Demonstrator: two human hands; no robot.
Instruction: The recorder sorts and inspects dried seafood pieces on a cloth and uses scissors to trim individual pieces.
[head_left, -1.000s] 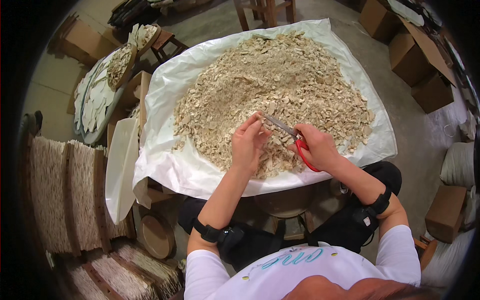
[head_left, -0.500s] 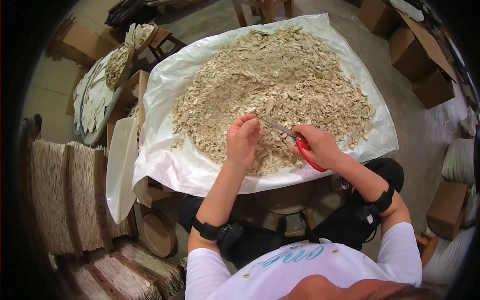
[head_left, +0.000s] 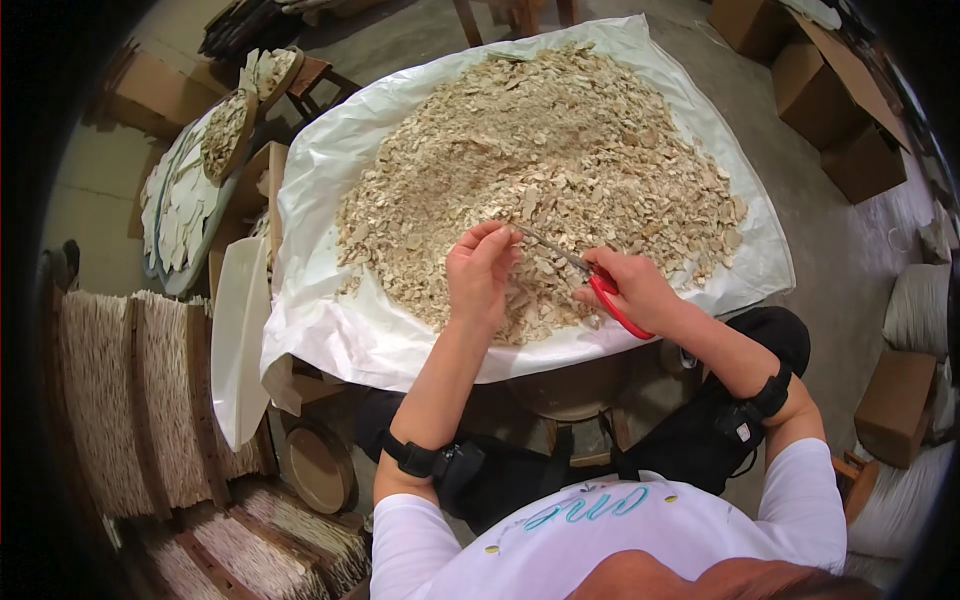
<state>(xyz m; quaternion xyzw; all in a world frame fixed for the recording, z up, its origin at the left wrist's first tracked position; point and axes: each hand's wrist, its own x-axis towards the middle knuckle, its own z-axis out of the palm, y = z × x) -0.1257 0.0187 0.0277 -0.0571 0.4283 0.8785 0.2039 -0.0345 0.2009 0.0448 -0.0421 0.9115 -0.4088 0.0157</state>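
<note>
A wide heap of pale, beige flakes and chips (head_left: pixel 560 130) covers a white plastic sheet (head_left: pixel 330 330) in front of me. Over its near part, my right hand (head_left: pixel 632 290) grips a pair of scissors with red handles (head_left: pixel 612 305). The metal blades point up and left toward my left hand (head_left: pixel 480 270). Thumb and fingertips of that hand are pinched together close to the blade tips. Whatever lies in the pinch is too small to make out against the flakes.
At the left stand a white plastic tub (head_left: pixel 238 345) and racks of tightly stacked thin sheets (head_left: pixel 95 400). Behind them sits a round tray of pale pieces (head_left: pixel 190 200). Cardboard boxes (head_left: pixel 840 110) line the right side, with white wrapped rolls (head_left: pixel 917 310) nearer me.
Both hands keep nearly the same pose, with the scissors still by the left fingertips. The whole view has shifted slightly.
</note>
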